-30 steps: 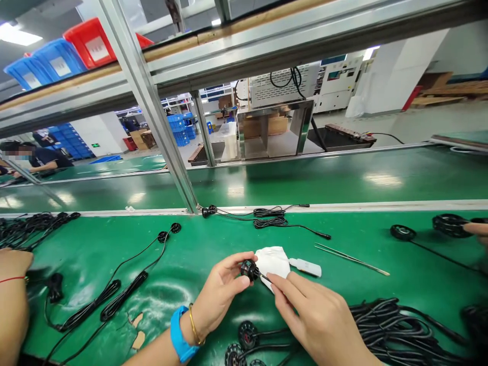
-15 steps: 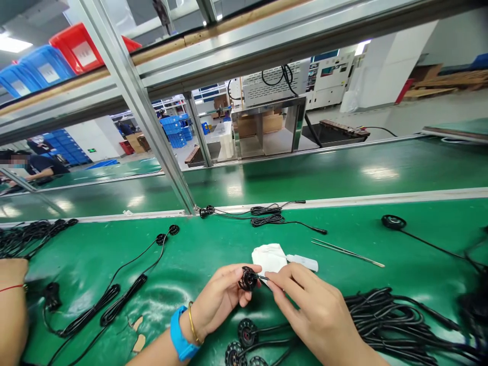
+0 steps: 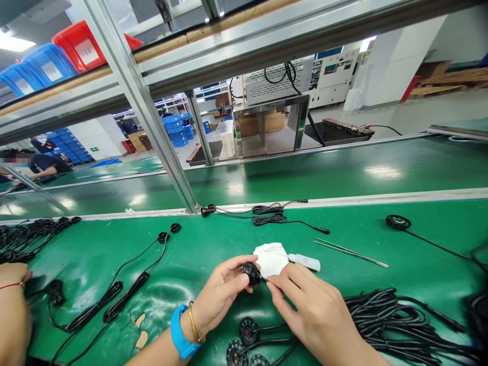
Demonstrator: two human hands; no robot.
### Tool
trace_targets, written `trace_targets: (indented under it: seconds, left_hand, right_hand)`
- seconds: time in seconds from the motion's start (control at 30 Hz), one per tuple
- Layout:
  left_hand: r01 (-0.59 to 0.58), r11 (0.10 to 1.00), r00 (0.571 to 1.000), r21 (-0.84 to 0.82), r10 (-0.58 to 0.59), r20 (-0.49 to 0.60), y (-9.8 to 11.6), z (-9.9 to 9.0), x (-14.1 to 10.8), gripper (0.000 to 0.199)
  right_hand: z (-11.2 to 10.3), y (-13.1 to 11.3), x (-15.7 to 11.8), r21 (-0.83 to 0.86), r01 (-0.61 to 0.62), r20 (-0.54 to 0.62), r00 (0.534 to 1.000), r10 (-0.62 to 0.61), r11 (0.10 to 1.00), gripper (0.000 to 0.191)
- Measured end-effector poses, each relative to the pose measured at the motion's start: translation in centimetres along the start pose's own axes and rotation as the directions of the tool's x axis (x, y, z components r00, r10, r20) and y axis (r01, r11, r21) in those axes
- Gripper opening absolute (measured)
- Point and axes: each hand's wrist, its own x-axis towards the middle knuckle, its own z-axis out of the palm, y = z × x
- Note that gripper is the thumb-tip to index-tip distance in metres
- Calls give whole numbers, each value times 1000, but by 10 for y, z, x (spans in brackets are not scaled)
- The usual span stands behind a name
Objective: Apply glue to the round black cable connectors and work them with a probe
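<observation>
My left hand [image 3: 224,287], with a blue band and a gold bangle at its wrist, grips a small black round cable head [image 3: 251,273] between thumb and fingers. A short dark length, which looks like its cable [image 3: 264,279], runs from the head to my right hand [image 3: 310,297]. The right thumb and index finger are pinched on it close to the head. Beyond the hands lie a crumpled white cloth [image 3: 271,258] and a small translucent bottle [image 3: 307,262]. Below them, several more round cable heads [image 3: 249,331] rest on the green mat.
Coiled black cables [image 3: 385,317] heap at the right. Tweezers [image 3: 351,251] lie behind them. Two cabled heads with bundled cables [image 3: 125,297] stretch along the left. Another person's forearm [image 3: 13,310] reaches in at far left. A metal frame post [image 3: 152,122] rises from the bench.
My left hand has turned the round cable head, so its side shows now rather than its open face. The right hand keeps its pinch. The other person's hand at left shows more.
</observation>
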Motion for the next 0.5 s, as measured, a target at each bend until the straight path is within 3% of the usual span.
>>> trace_targets:
  seconds: [0.27, 0.5]
  left_hand:
    - [-90, 990, 996, 108, 88, 20, 1, 7, 1, 37]
    - [-67, 959, 989, 275, 100, -106, -4, 13, 0, 35]
  right_hand:
    - [7, -4, -5, -57, 7, 10, 1000, -7, 998, 27]
    - [17, -7, -8, -88, 1, 9, 1000, 0, 996, 30]
